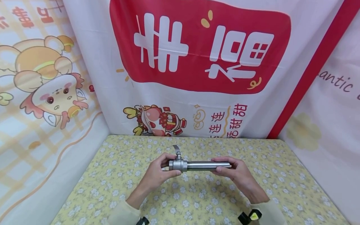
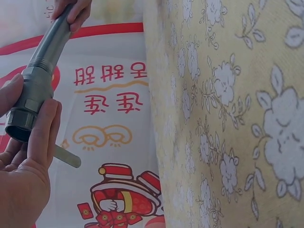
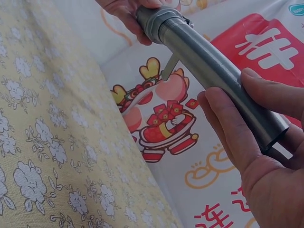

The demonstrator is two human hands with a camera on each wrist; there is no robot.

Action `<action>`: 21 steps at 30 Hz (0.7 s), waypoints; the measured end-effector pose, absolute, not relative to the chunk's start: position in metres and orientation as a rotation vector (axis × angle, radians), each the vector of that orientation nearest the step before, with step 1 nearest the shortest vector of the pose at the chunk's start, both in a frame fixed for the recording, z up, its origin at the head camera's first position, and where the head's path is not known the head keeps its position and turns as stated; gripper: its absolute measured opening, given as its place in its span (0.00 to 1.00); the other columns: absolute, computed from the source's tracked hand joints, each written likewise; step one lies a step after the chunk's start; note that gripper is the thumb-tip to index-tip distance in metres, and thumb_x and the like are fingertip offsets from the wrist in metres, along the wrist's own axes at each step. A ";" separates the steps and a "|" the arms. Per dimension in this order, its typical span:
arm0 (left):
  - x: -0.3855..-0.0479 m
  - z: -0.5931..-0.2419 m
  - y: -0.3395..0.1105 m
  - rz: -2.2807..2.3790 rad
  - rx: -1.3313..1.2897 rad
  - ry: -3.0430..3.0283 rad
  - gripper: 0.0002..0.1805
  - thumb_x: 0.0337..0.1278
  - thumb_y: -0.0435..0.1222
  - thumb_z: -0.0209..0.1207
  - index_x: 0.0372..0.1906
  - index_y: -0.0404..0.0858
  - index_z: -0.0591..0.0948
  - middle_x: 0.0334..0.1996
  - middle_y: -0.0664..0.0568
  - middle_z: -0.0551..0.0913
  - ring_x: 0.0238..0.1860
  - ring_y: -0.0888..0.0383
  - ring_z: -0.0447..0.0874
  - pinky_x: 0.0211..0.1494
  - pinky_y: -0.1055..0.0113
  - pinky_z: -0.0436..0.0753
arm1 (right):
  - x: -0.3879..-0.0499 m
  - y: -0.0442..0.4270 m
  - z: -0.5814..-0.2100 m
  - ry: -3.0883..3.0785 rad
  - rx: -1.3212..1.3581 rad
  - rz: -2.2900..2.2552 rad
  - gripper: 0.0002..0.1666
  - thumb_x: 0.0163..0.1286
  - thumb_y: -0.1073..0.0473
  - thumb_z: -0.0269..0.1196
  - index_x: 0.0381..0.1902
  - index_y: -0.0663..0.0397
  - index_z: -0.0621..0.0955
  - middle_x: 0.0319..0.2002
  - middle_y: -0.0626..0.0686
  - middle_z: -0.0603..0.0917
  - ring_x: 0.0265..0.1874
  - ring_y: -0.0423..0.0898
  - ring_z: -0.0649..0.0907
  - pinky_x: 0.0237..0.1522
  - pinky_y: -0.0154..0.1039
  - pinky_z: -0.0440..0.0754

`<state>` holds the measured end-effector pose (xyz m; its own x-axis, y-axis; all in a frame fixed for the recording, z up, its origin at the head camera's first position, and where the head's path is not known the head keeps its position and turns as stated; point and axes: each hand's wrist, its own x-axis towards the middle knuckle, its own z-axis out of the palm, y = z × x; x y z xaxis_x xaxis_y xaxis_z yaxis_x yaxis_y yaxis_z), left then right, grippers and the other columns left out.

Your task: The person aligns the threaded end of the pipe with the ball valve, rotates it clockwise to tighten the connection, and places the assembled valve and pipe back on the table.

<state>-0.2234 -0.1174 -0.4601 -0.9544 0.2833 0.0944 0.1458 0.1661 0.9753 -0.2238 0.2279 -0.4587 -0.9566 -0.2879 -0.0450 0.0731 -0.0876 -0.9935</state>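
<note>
A metal ball valve (image 1: 177, 165) with a flat lever handle (image 1: 176, 149) is joined end to end with a steel pipe (image 1: 202, 166). My left hand (image 1: 158, 171) grips the valve body, thumb on the near side and fingers on the far side. At the other end, my right hand (image 1: 234, 173) holds the pipe between thumb and fingers. In the left wrist view the valve's open end (image 2: 20, 124) faces the camera, and threads show where the pipe enters it. The right wrist view has the pipe (image 3: 218, 71) lying across the right fingers (image 3: 228, 123).
Below the hands lies a table with a yellow flowered cloth (image 1: 191, 200). A white and red printed curtain (image 1: 197, 75) hangs behind its far edge. More printed cloth stands on the left (image 1: 50, 131) and right (image 1: 323, 118).
</note>
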 end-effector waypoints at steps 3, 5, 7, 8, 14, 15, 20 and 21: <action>-0.223 -0.461 -0.117 1.915 0.426 2.309 0.31 0.58 0.39 0.81 0.65 0.41 0.82 0.64 0.43 0.86 0.61 0.46 0.87 0.53 0.67 0.90 | -0.224 0.229 -0.459 1.945 -0.236 -2.131 0.28 0.74 0.64 0.73 0.69 0.66 0.82 0.61 0.53 0.88 0.56 0.51 0.91 0.61 0.49 0.90; -0.223 -0.462 -0.116 1.919 0.429 2.310 0.31 0.59 0.39 0.80 0.65 0.41 0.82 0.64 0.43 0.86 0.61 0.46 0.87 0.53 0.67 0.90 | -0.224 0.229 -0.459 1.960 -0.234 -2.121 0.28 0.75 0.63 0.73 0.69 0.66 0.82 0.61 0.53 0.88 0.56 0.50 0.91 0.61 0.48 0.90; -0.223 -0.463 -0.116 1.921 0.435 2.310 0.31 0.59 0.39 0.80 0.65 0.41 0.82 0.64 0.43 0.86 0.61 0.45 0.87 0.53 0.67 0.90 | -0.224 0.230 -0.460 1.959 -0.228 -2.118 0.29 0.75 0.62 0.73 0.69 0.66 0.81 0.61 0.53 0.88 0.56 0.50 0.92 0.61 0.48 0.90; -0.224 -0.464 -0.115 1.922 0.438 2.310 0.31 0.59 0.39 0.80 0.65 0.41 0.82 0.64 0.43 0.86 0.61 0.45 0.87 0.53 0.67 0.90 | -0.224 0.230 -0.460 1.956 -0.226 -2.119 0.29 0.75 0.62 0.73 0.69 0.66 0.81 0.61 0.53 0.88 0.56 0.50 0.91 0.61 0.48 0.90; -0.224 -0.468 -0.114 1.932 0.426 2.299 0.31 0.59 0.37 0.80 0.66 0.39 0.81 0.65 0.42 0.86 0.61 0.45 0.87 0.55 0.67 0.91 | -0.225 0.231 -0.465 1.908 -0.243 -2.143 0.28 0.76 0.64 0.71 0.69 0.69 0.81 0.61 0.54 0.88 0.57 0.51 0.91 0.62 0.49 0.89; -0.224 -0.469 -0.114 1.937 0.418 2.297 0.31 0.58 0.37 0.80 0.66 0.39 0.81 0.65 0.41 0.85 0.61 0.45 0.87 0.55 0.67 0.90 | -0.225 0.231 -0.466 1.903 -0.246 -2.143 0.27 0.76 0.64 0.71 0.69 0.68 0.81 0.61 0.54 0.88 0.57 0.51 0.91 0.62 0.49 0.89; -0.224 -0.472 -0.116 1.952 0.383 2.295 0.31 0.58 0.37 0.80 0.65 0.40 0.82 0.67 0.42 0.85 0.62 0.45 0.86 0.56 0.67 0.90 | -0.227 0.229 -0.468 1.889 -0.233 -2.145 0.26 0.76 0.63 0.72 0.68 0.66 0.82 0.62 0.54 0.87 0.58 0.51 0.91 0.62 0.49 0.89; -0.224 -0.473 -0.116 1.951 0.380 2.297 0.31 0.58 0.37 0.81 0.65 0.40 0.82 0.67 0.42 0.85 0.62 0.45 0.86 0.55 0.67 0.90 | -0.227 0.228 -0.468 1.886 -0.228 -2.147 0.26 0.76 0.63 0.71 0.68 0.66 0.82 0.62 0.54 0.87 0.58 0.51 0.90 0.63 0.49 0.89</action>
<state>-0.2240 -0.1159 -0.4725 -0.9634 0.2552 0.0816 0.1218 0.1457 0.9818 -0.2269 0.2284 -0.4679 -0.9500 -0.3062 -0.0616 0.1006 -0.1132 -0.9885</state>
